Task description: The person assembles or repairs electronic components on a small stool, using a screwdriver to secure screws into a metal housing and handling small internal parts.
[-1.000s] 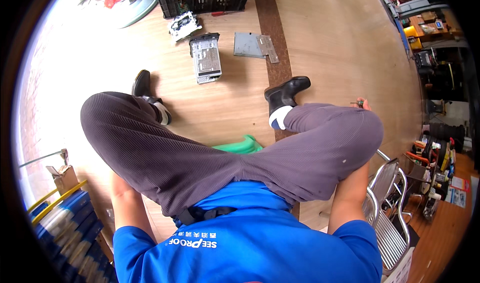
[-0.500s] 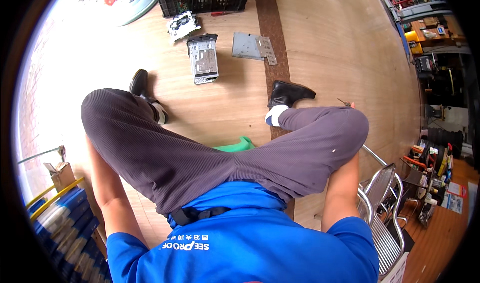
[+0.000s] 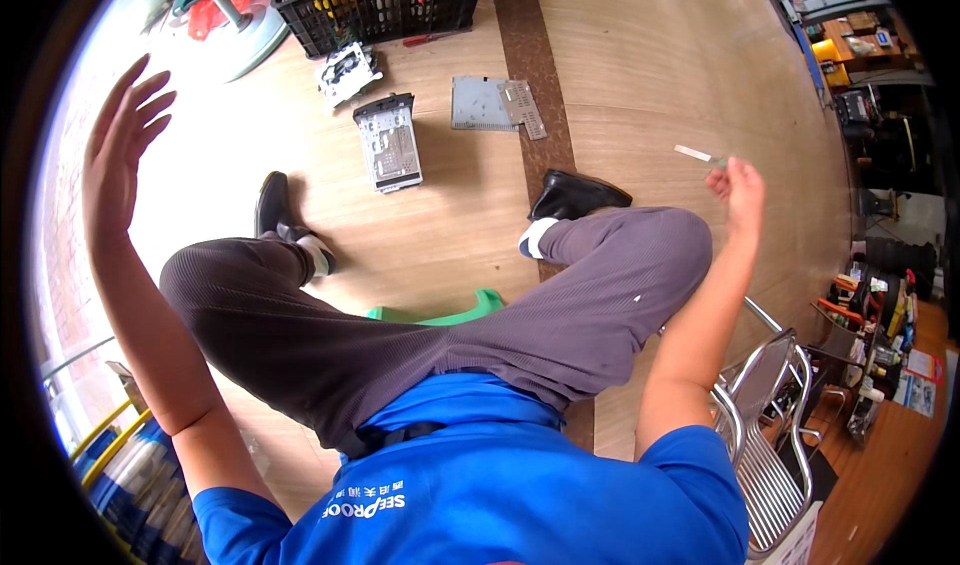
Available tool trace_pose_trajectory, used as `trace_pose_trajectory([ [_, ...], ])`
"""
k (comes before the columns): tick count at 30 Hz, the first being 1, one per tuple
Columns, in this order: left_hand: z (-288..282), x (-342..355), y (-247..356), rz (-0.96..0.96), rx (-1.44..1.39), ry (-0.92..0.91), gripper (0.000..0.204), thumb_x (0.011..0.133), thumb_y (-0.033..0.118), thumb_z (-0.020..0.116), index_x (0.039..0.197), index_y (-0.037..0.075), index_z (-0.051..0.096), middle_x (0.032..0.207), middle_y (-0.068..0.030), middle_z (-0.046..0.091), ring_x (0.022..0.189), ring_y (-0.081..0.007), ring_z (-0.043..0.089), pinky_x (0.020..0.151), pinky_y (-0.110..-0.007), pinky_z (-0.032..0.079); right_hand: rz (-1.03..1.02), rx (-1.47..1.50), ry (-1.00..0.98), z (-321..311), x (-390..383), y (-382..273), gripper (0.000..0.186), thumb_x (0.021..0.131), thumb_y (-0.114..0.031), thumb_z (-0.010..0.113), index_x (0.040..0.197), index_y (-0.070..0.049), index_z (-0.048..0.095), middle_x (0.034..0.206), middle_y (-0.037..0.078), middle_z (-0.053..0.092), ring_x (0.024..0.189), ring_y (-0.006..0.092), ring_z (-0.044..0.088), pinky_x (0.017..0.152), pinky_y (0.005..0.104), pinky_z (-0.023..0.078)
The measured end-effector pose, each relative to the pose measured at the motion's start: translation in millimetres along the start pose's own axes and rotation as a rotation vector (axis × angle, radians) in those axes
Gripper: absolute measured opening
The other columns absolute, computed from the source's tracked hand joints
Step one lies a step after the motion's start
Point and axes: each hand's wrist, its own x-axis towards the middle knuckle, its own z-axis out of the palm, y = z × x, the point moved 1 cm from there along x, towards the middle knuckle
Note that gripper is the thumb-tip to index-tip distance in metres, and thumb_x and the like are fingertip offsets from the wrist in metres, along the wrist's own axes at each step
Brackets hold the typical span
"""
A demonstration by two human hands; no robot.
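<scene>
Left hand [image 3: 120, 135]: raised, fingers spread, nothing held | Right hand [image 3: 738, 187]: clenched on a small screwdriver [image 3: 697, 154], lifted above the right knee | Metal chassis [image 3: 388, 143]: left on the wooden floor [image 3: 640, 75]

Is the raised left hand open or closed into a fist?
Open: the left hand is lifted with fingers spread apart, holding nothing. The right hand grips a small tool.

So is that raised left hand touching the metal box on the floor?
Apart. The head view shows the left hand raised open in the air, with bare wooden floor between it and the metal box.
</scene>
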Motion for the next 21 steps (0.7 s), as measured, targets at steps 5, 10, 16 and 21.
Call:
trace_pose_trajectory([
  [5,100,31,41,0.033,0.017,-0.357,0.046,0.098,0.03,0.049,0.138,0.008,0.045,0.122,-0.0106,0.06,0.109,-0.02,0.058,0.097,-0.034,0.044,-0.387,-0.116,-0.201,108,-26,-151,0.023,0.093,-0.019,0.058,0.1,0.003,0.062,0.076,0.006,0.064,0.07,0.0123,0.062,0.064,0.0261,0.051],
  [10,167,36,9,-0.083,0.066,-0.536,0.043,0.093,0.022,0.059,0.133,0.008,0.05,0.118,-0.0151,0.061,0.104,-0.0231,0.059,0.092,-0.033,0.047,-0.605,-0.354,-0.679,249,-61,-148,0.019,0.088,-0.019,0.061,0.101,-0.005,0.064,0.08,0.017,0.067,0.07,0.0258,0.065,0.067,0.0352,0.052],
  [16,201,18,-43,-0.041,0.728,-0.685,0.054,0.087,0.028,0.062,0.133,0.004,0.045,0.126,-0.021,0.054,0.117,-0.0353,0.052,0.097,-0.041,0.043,-0.67,-0.718,-0.966,325,-103,-30,0.014,0.088,-0.014,0.051,0.093,-0.005,0.059,0.081,0.019,0.064,0.082,0.0376,0.063,0.074,0.0473,0.049],
  [21,215,22,-59,-0.048,0.652,-0.744,0.05,0.086,0.026,0.063,0.129,0.006,0.047,0.117,-0.0186,0.058,0.109,-0.0352,0.057,0.093,-0.043,0.045,-0.576,-0.624,-0.968,353,-102,-3,0.015,0.089,-0.012,0.047,0.097,-0.003,0.057,0.087,0.019,0.065,0.084,0.0378,0.062,0.076,0.0479,0.049],
])
